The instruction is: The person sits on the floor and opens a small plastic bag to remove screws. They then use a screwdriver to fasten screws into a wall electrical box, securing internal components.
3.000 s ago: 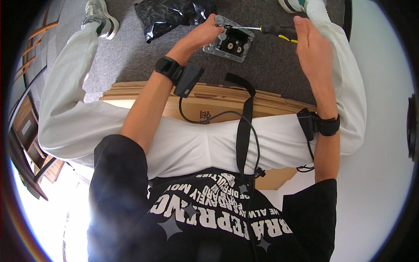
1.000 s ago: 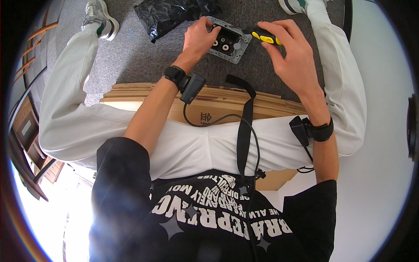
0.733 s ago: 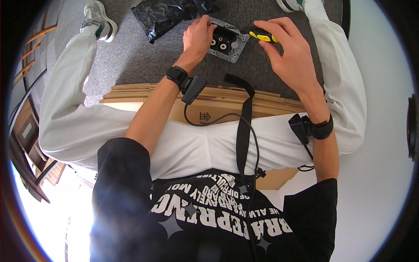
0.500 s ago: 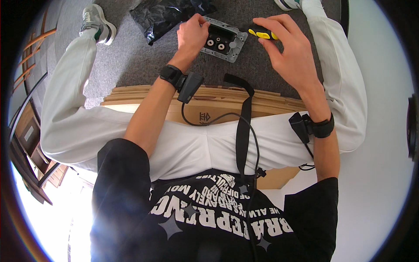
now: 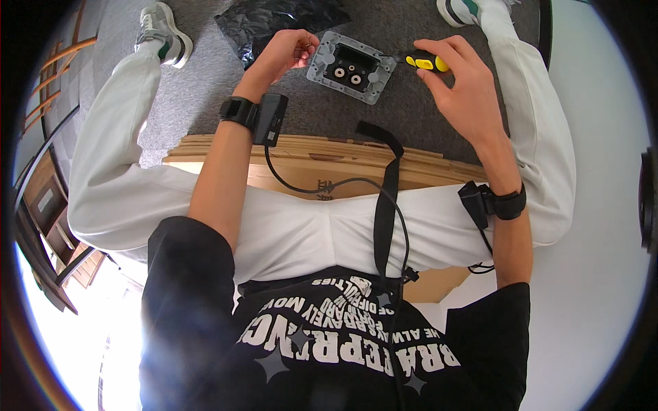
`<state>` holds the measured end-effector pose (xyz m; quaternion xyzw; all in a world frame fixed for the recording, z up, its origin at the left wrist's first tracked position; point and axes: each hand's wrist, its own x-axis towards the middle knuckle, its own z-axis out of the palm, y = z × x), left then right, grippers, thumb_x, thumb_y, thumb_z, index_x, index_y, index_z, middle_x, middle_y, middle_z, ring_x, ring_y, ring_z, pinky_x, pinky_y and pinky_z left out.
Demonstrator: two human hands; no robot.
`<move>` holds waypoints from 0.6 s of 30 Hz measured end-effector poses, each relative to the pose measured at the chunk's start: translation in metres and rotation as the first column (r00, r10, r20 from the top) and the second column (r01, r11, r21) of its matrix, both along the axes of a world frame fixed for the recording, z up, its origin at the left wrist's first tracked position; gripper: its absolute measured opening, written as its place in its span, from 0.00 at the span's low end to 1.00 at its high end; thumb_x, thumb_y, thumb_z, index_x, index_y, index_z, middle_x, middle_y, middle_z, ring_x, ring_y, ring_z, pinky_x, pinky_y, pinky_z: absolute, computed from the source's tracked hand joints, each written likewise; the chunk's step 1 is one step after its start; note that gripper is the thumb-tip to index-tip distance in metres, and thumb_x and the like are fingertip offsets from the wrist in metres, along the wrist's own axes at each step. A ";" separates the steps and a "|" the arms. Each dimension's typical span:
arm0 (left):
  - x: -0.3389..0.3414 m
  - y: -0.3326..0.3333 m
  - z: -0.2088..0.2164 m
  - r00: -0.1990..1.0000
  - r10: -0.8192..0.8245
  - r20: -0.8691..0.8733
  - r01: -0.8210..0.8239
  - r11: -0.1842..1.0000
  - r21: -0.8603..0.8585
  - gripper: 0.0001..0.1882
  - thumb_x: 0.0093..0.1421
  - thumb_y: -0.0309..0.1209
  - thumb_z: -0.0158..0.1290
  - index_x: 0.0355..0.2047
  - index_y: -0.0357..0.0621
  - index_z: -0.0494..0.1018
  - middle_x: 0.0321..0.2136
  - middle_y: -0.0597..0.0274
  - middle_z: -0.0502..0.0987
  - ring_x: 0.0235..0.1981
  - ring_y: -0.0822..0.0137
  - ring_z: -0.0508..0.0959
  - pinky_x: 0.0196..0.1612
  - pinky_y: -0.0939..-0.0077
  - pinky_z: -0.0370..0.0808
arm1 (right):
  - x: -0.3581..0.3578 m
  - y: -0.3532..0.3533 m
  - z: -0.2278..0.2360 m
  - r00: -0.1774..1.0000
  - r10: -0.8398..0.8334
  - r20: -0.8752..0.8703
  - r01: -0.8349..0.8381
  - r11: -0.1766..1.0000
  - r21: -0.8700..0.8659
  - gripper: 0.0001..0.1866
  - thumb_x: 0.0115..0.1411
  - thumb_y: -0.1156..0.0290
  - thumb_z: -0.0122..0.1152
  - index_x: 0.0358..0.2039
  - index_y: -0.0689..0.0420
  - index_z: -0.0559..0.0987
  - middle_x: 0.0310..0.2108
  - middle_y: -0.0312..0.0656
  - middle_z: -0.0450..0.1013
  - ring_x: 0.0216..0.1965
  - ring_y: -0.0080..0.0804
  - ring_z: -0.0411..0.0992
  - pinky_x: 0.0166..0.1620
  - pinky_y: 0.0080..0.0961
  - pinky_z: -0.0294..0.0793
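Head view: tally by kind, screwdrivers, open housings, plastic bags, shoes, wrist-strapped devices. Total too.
Black-and-yellow screwdriver: 1
Open grey housing: 1
Black plastic bag: 1
Shoes: 2
Black wrist-strapped devices: 2
Total: 7

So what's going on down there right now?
A person's right hand holds a screwdriver with a black and yellow handle, its shaft toward a grey rectangular housing with a black recessed centre. The housing lies on dark grey carpet. The left hand is beside the housing's left end, fingers curled; whether they hold something small is unclear. A crumpled black plastic bag lies beyond.
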<state>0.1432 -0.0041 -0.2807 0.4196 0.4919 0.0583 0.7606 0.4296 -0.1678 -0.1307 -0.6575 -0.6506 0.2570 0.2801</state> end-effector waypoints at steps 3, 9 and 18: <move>-0.008 -0.001 -0.001 0.999 -0.020 -0.030 0.020 1.000 -0.003 0.14 0.69 0.35 0.49 0.38 0.36 0.79 0.27 0.65 0.77 0.26 0.74 0.74 0.33 0.78 0.75 | -0.001 0.002 0.003 1.000 -0.016 -0.024 0.016 1.000 -0.003 0.20 0.58 0.79 0.69 0.51 0.55 0.81 0.40 0.39 0.73 0.35 0.33 0.74 0.39 0.25 0.75; -0.012 -0.010 -0.005 0.981 -0.072 -0.178 0.095 0.987 0.128 0.15 0.70 0.32 0.49 0.46 0.33 0.80 0.34 0.57 0.82 0.32 0.69 0.80 0.38 0.76 0.80 | -0.010 0.004 0.011 0.999 0.019 -0.040 -0.019 1.000 -0.003 0.20 0.57 0.79 0.70 0.52 0.55 0.81 0.40 0.39 0.74 0.36 0.32 0.73 0.38 0.24 0.74; -0.049 -0.023 -0.023 0.952 -0.146 -0.270 0.192 0.970 0.149 0.16 0.70 0.24 0.49 0.55 0.31 0.75 0.40 0.50 0.83 0.36 0.64 0.85 0.43 0.72 0.84 | -0.032 0.009 0.016 0.992 0.119 -0.050 -0.119 0.993 0.003 0.18 0.58 0.79 0.69 0.50 0.55 0.81 0.38 0.39 0.72 0.33 0.32 0.75 0.37 0.25 0.77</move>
